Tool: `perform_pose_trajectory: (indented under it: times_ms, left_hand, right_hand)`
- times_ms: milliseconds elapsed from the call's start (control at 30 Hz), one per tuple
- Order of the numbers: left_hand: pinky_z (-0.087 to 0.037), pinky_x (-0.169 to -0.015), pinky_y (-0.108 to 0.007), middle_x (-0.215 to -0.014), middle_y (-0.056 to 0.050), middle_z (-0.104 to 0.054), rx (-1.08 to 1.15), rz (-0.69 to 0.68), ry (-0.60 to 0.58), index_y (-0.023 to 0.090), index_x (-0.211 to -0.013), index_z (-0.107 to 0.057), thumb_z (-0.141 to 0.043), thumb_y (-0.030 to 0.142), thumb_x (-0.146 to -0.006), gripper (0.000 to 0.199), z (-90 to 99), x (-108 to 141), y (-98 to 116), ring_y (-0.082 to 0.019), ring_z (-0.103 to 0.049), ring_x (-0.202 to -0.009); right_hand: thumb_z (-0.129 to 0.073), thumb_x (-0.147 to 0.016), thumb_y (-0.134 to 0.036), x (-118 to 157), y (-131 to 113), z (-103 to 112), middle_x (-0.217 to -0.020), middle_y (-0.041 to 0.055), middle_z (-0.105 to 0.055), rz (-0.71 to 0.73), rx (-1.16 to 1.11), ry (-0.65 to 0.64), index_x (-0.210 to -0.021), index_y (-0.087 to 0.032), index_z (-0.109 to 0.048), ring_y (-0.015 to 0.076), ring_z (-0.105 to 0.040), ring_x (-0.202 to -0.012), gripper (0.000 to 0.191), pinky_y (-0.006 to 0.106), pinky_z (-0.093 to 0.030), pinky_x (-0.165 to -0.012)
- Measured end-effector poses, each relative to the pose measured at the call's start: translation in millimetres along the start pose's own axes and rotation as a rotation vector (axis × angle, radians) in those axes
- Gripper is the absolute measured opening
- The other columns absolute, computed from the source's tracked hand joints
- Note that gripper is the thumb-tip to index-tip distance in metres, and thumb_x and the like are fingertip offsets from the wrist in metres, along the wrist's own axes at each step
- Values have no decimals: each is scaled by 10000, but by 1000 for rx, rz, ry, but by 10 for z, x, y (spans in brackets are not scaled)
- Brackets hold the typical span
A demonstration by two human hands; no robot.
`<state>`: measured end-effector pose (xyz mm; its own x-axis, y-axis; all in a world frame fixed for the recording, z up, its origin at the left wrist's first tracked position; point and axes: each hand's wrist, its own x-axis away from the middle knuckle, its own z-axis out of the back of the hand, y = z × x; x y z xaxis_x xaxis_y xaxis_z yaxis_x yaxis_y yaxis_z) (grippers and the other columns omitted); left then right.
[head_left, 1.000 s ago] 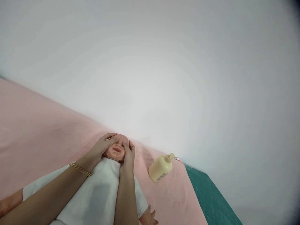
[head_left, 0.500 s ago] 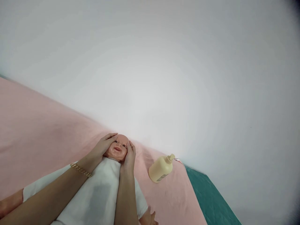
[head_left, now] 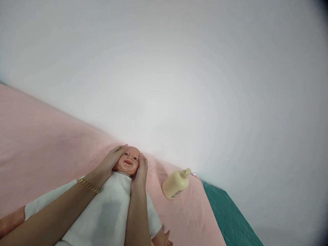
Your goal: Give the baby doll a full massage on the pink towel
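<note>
A baby doll in a white shirt lies face up, its head toward the wall. My left hand rests along one side of the doll's head, fingers stretched toward the forehead; a gold bracelet circles that wrist. Against the other side of the head lies my right hand, its fingers extended and partly hidden by the angle. The head sits between both palms. Neither hand is closed round anything. Parts of the doll's arms show at the lower left and below the bottle.
A pale yellow pump bottle stands right of the doll on the pink cloth. Green material shows beyond the cloth's right edge. A white wall rises behind. A small white and red item lies near the pump.
Both hands have shifted very slightly at the sides of the doll's head, and the fingertips sit a little farther from its eyes. The doll and bottle stay in place.
</note>
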<state>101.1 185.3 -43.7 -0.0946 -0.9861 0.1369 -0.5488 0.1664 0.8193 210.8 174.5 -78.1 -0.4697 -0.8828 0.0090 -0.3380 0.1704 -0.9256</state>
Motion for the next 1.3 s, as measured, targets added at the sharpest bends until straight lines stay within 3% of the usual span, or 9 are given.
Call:
perform_pose_trajectory:
  times_ms: [100,233,467,800,967,1200,1300]
  left_hand:
    - [-552,-703,-267,-993,-99,-719,-54,9,-32,143,-937,-686,-865,514,-558,559,41,-40,-3,-227,-677,-871]
    - [-549,-710,-259,-1009,-98,-715,-68,28,-30,148,-1000,-681,-903,518,-473,681,89,-112,-18,-218,-671,-876]
    - [-540,-666,-258,-949,-90,-714,-83,64,2,128,-1034,-668,-934,467,-377,785,94,-110,6,-206,-660,-818]
    - [-528,-673,-229,-954,-71,-714,-18,26,35,150,-895,-700,-903,432,-409,598,50,-124,1,-186,-654,-827]
    - [-546,-709,-270,-1086,-109,-712,-2,43,18,152,-971,-711,-864,389,-517,535,46,-88,5,-217,-671,-878]
    - [-548,-798,-300,-1064,-106,-719,26,-7,60,155,-914,-711,-775,310,-589,365,45,-114,-21,-245,-663,-977]
    - [-549,-798,-304,-1039,-98,-721,18,-34,51,163,-875,-702,-775,347,-603,336,45,-116,-35,-252,-662,-976]
  right_hand:
    - [-767,-695,-485,37,-59,-21,-1072,56,-698,-101,-18,47,-1074,-203,-590,241,-673,-1014,504,373,-566,-861]
    - [-809,-635,-437,35,-91,-15,-1146,71,-673,-94,2,37,-1080,-197,-581,251,-647,-1083,555,365,-547,-903]
    - [-796,-600,-348,36,-115,-36,-1124,69,-657,-112,22,82,-1058,-185,-577,229,-660,-997,534,341,-541,-878]
    - [-692,-715,-413,23,-79,-19,-1092,66,-680,-87,55,74,-1077,-206,-596,236,-652,-1042,428,357,-553,-858]
    - [-674,-703,-339,22,-96,-36,-1073,56,-698,-116,-37,90,-1066,-202,-622,226,-667,-994,392,364,-554,-862]
    - [-648,-681,-252,-7,-68,-31,-1016,37,-728,-116,-166,118,-1005,-200,-669,195,-685,-929,329,353,-544,-895]
    - [-650,-739,-361,-19,-13,-4,-1016,54,-728,-45,-94,60,-991,-194,-663,211,-688,-940,302,375,-557,-883]
